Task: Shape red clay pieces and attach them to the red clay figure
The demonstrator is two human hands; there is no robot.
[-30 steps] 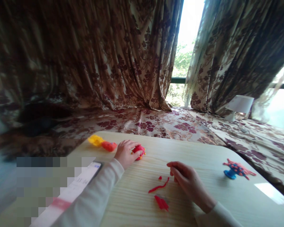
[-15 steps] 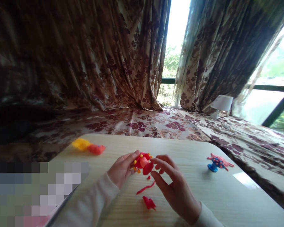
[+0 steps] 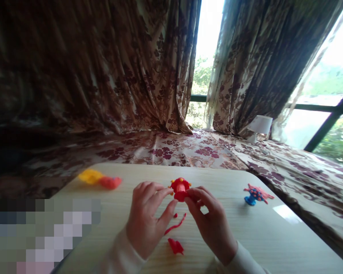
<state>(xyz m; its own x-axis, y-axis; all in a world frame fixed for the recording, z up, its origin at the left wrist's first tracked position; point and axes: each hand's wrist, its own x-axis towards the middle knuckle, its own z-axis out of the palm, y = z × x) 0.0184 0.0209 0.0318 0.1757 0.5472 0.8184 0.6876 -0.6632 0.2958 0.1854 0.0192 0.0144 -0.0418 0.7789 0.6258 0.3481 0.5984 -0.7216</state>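
Observation:
A red modelling-clay figure [image 3: 180, 186] with yellow balls around its rim, a pink stem and a round red base is held above the table. My right hand [image 3: 210, 220] pinches the edge of the base between thumb and fingers. On the other side, my left hand [image 3: 148, 217] has its thumb and forefinger apart, their tips right by the figure's left edge; whether they touch it I cannot tell. Below lie a small red clay bit [image 3: 175, 215], a thin red clay strip [image 3: 175, 224] and a crumpled red clay lump [image 3: 175, 246].
The pale wooden table [image 3: 223, 179] bears a blue and pink clay figure [image 3: 257, 195] on the right. Yellow clay [image 3: 90, 177] and orange-red clay [image 3: 110, 182] lie at the far left. Behind stand a white lamp [image 3: 261, 125] and floral curtains [image 3: 148, 76].
My left hand has let go of the clay figure's side and turned, fingers apart. My right hand has closed on the base edge, and the figure now stands more upright.

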